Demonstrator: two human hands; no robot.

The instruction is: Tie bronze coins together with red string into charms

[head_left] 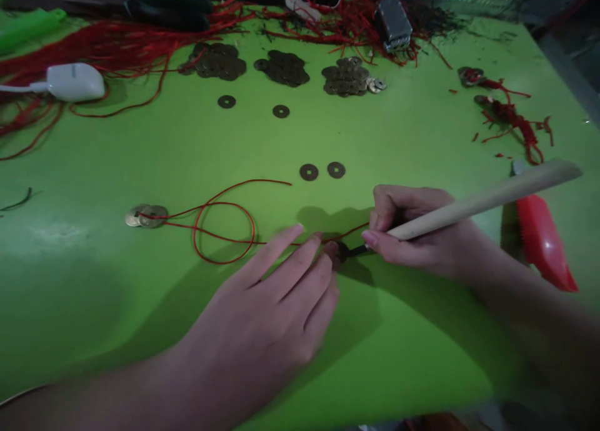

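Observation:
My left hand (281, 293) lies palm down on the green table with its fingers stretched out. Its fingertips press on a small dark coin (344, 251), mostly covered by them. My right hand (417, 231) is closed around a pale wooden-handled tool (487, 197), slanting up to the right. The tool's thin dark tip meets the coin's edge; its exact kind is unclear. A red cord (225, 203) loops across the table, passes by my left fingertips and runs toward my right hand. At its left end it threads through a few overlapping coins (152, 216).
Two loose coins (309, 172) lie beyond my hands, and two more farther back. Coin piles (281, 67), red cords (117, 44) and a white plug (75, 82) line the back. At right are knotted red cords (515, 115) and a red-handled object (539, 237).

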